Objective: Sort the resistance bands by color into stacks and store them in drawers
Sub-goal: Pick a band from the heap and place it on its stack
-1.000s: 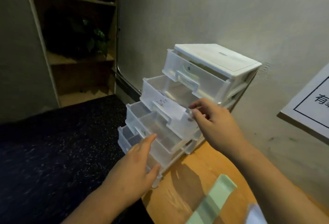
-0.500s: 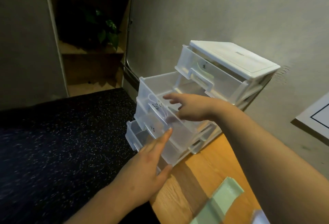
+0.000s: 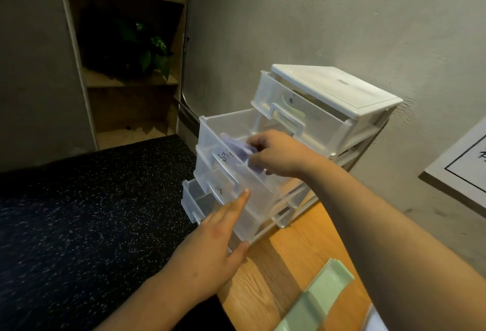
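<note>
**Lilac bands at the second drawer, green ones waiting on the table**

Clear plastic all the way down: the little drawer unit (image 3: pixel 334 86) stands at the back of the wooden table (image 3: pixel 276 272) against the wall, with all four drawers pulled out some way. The person's right hand (image 3: pixel 278 154) is over the second drawer (image 3: pixel 226 122), fingers and thumb pinching a few lilac bands (image 3: pixel 240 150) just above or just inside its rim. The left hand (image 3: pixel 210 246) is flat, fingers straight and together. Its fingertips rest against the front of the lower drawers, and I take that as steadying the unit.

As for progress, I'd put it somewhere past the start and short of halfway. The lilac bands are at their drawer but not yet let go. A pale green shape shows through the front of the top drawer (image 3: pixel 315 122), which may be bands already stored, though the cloudy plastic makes that hard to say. The third drawer (image 3: pixel 210 180) and the bottom drawer (image 3: pixel 192 199) look to hold nothing. A neat stack of green bands (image 3: pixel 323 296) lies on the table near the person, well apart from the unit, sorted but not put away.

What seems left: release the lilac set, carry the green stack over, deal with any other colours out of sight, and push the drawers shut.
</note>
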